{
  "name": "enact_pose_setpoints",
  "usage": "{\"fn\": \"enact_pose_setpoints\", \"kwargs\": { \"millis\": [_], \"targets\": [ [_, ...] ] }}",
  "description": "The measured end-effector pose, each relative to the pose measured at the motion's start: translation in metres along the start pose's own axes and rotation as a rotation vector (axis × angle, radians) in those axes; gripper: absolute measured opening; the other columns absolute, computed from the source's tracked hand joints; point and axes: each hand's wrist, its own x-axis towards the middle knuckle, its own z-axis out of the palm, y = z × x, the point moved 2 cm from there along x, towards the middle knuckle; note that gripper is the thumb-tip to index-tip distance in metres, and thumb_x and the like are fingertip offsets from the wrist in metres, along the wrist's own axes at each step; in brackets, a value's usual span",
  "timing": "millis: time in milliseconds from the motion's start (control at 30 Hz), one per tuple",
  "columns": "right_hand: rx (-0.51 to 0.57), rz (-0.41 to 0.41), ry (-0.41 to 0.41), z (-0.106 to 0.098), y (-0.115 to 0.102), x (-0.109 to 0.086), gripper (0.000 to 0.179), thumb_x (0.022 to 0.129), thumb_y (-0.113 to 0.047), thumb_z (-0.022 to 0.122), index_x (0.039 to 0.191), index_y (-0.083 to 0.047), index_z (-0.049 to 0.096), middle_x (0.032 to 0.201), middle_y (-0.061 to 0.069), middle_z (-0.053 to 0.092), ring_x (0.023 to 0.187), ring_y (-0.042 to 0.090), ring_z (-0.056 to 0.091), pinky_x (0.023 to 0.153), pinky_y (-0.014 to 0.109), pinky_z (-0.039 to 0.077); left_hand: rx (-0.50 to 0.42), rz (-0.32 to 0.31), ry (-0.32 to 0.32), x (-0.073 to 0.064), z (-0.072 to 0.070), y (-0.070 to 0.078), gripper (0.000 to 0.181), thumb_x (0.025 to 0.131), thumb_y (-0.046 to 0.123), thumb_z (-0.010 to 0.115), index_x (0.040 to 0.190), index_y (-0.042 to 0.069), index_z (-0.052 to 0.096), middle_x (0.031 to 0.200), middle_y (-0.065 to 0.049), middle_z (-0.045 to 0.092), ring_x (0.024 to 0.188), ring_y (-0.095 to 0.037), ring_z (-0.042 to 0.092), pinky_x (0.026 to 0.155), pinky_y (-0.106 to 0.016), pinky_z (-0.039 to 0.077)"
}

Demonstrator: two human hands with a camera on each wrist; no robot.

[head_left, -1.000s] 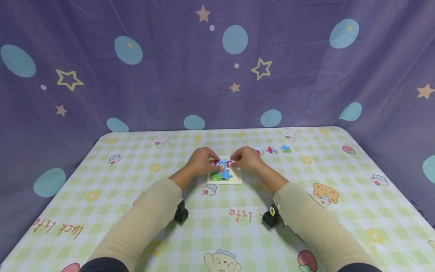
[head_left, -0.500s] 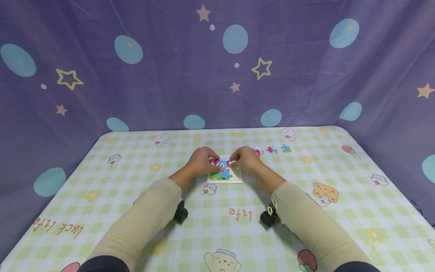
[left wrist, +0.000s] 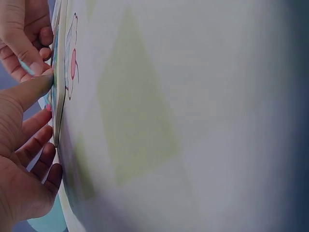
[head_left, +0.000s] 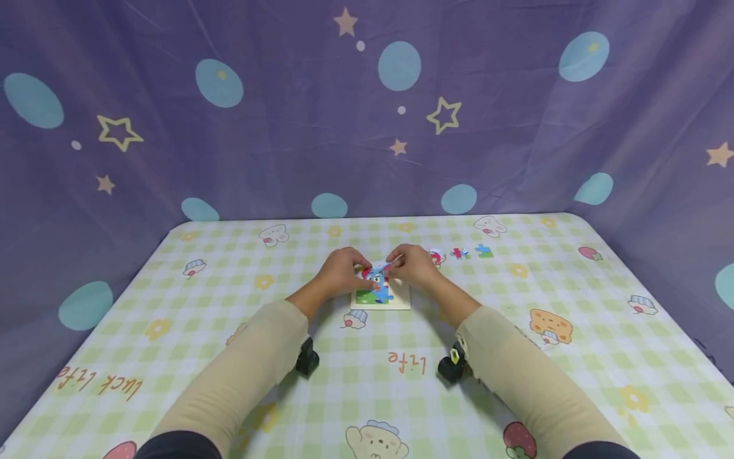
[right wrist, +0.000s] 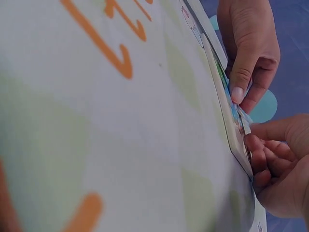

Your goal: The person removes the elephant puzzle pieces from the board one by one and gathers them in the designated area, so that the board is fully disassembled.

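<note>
A small wooden jigsaw puzzle board (head_left: 401, 301) lies on the table in the head view, partly filled with a blue cartoon figure over green; its lower right shows bare wood. My left hand (head_left: 339, 273) rests at its left side, thumb pressing on the fitted pieces and the other fingers near the far left edge. At the upper right of the board, my right hand (head_left: 417, 268) pinches a puzzle piece (head_left: 393, 262) between thumb and fingers, tilted up from the picture. In the right wrist view the pale edge of this piece (right wrist: 246, 126) shows at the thumb tip.
Three loose puzzle pieces lie to the right behind the board: a red and white one (head_left: 437, 257) partly behind my right hand, a red and blue one (head_left: 459, 254), and a blue and green one (head_left: 484, 251). A checked cloth (head_left: 367, 382) covers the table; a purple curtain (head_left: 321, 127) hangs behind.
My right hand has lifted slightly, and the piece in its fingers now shows tilted up at the board's upper right. My left hand has stayed in place.
</note>
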Motion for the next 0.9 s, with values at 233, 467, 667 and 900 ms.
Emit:
{"fn": "enact_pose_setpoints", "kwargs": {
  "millis": [233, 467, 667, 900],
  "targets": [
    [0.117, 0.001, 0.011, -0.001, 0.003, -0.002, 0.022, 0.085, 0.000, 0.070, 0.106, -0.001, 0.068, 0.083, 0.007, 0.071, 0.070, 0.012, 0.063, 0.063, 0.022, 0.049, -0.017, -0.008, 0.002, 0.000, 0.001, 0.001, 0.038, 0.071, 0.024, 0.089, 0.103, 0.008, 0.076, 0.104, -0.005, 0.067, 0.099, -0.023, 0.059, 0.090, -0.036, 0.048],
    [0.192, -0.012, 0.032, -0.012, 0.005, -0.009, 0.022, 0.087, 0.005, 0.067, 0.109, 0.004, 0.066, 0.089, 0.014, 0.072, 0.075, 0.015, 0.066, 0.069, 0.023, 0.052, 0.002, 0.000, -0.002, 0.001, 0.000, -0.001, 0.040, 0.071, 0.026, 0.089, 0.104, 0.009, 0.076, 0.105, -0.005, 0.067, 0.099, -0.023, 0.059, 0.090, -0.036, 0.047],
    [0.210, -0.038, 0.053, -0.017, 0.006, -0.015, 0.022, 0.087, 0.001, 0.070, 0.109, 0.004, 0.066, 0.090, 0.013, 0.073, 0.077, 0.013, 0.066, 0.065, 0.021, 0.049, 0.005, -0.034, -0.020, 0.000, 0.000, 0.000, 0.040, 0.073, 0.027, 0.088, 0.107, 0.010, 0.075, 0.108, -0.006, 0.066, 0.103, -0.024, 0.057, 0.094, -0.037, 0.046],
    [0.270, -0.024, 0.058, -0.027, 0.005, -0.026, 0.025, 0.087, 0.000, 0.070, 0.112, 0.004, 0.065, 0.089, 0.012, 0.073, 0.078, 0.019, 0.067, 0.066, 0.023, 0.051, 0.003, -0.058, -0.035, 0.000, 0.000, 0.002, 0.040, 0.075, 0.029, 0.086, 0.108, 0.011, 0.075, 0.113, -0.005, 0.064, 0.106, -0.025, 0.055, 0.096, -0.038, 0.044]
  ]
}}
